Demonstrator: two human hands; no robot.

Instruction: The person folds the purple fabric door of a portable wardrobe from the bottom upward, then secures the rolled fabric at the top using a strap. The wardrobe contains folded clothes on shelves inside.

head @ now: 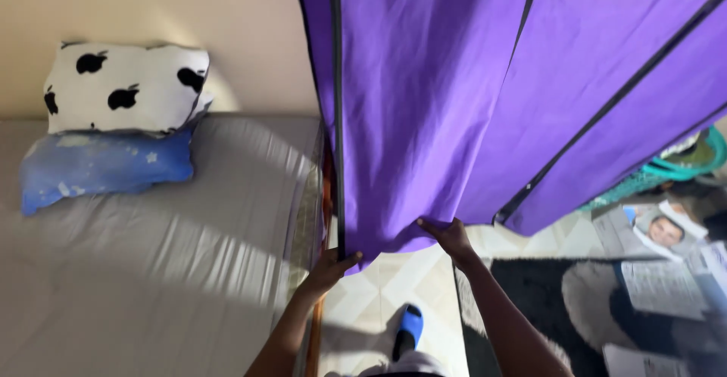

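**Both hands on the bottom hem of a purple fabric wardrobe cover: where it could snag or slip**

Nearest, at 6 o'clock, a foot in a blue slipper point(410, 326) stands on the pale tiled floor point(379, 286), in the narrow strip between the bed and a dark rug point(530, 286) at 5 o'clock. The footing is tight; a step back onto the rug's edge could trip the person while both arms are raised

Just above that, the left hand point(331, 267) is curled around the lower corner of the purple cover point(424, 82), beside its black zip line point(338, 119), fingers closed on the cloth. The right hand point(452, 238) grips the hem a little to the right, fingers bent over the edge, thumb hidden. The hem hangs loose between the two hands. A pull with unequal force could twist the panel and strain the zip, and a hard tug might tip the light frame behind it, though the frame cannot be seen

At 9 o'clock lies the bed point(151, 271) with its grey sheet, very close to the cover's left edge; cloth swung that way could catch on the bed's side. At 3 o'clock, papers point(666, 286) lie spread on the rug, easy to slide on underfoot. A teal basket point(681, 166) sits half behind the cover at 2 o'clock and could be knocked by swinging fabric

Farthest, at 10 o'clock, a white pillow with black prints point(125, 85) rests on a blue pillow point(102, 166) against the wall, well apart from the hands
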